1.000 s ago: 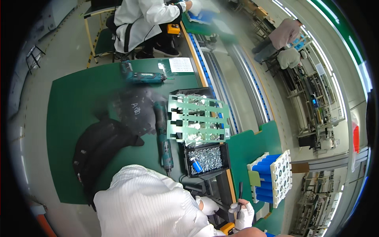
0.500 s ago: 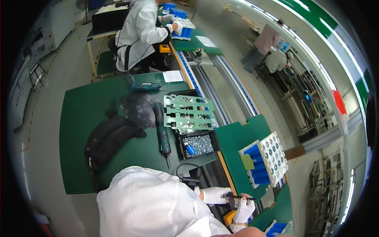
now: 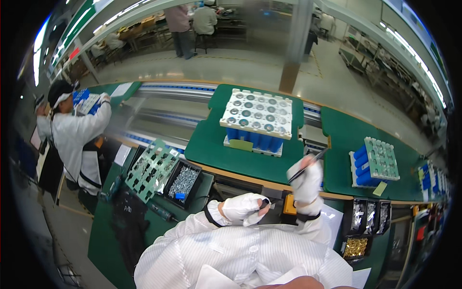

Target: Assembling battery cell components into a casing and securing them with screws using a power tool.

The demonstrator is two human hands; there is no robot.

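My right hand (image 3: 306, 179), in a white glove with bare fingertips, is raised over the bench's front edge. It grips a slim black pen (image 3: 315, 160), tilted up to the right; motion blurs both. Lower and to the left, my gloved left hand (image 3: 243, 208) is curled round a small black piece (image 3: 264, 203), perhaps the pen's cap. Beyond my hands, a battery pack (image 3: 260, 115) of blue cells with a white perforated top stands on a green board (image 3: 204, 149). A yellow-green note (image 3: 240, 145) sticks to its near side. Neither hand touches the pack.
A second battery pack (image 3: 378, 161) stands to the right. At left lie a black bin of screws (image 3: 185, 180), a green slotted plate (image 3: 153, 168) and a power screwdriver (image 3: 163, 212). Parts bins (image 3: 369, 216) and a yellow box (image 3: 289, 205) are nearby. A co-worker (image 3: 79, 135) works at far left.
My view has swung right toward the battery pack. My hands, together at the black pen before, are now apart; the right has lifted away with the pen.
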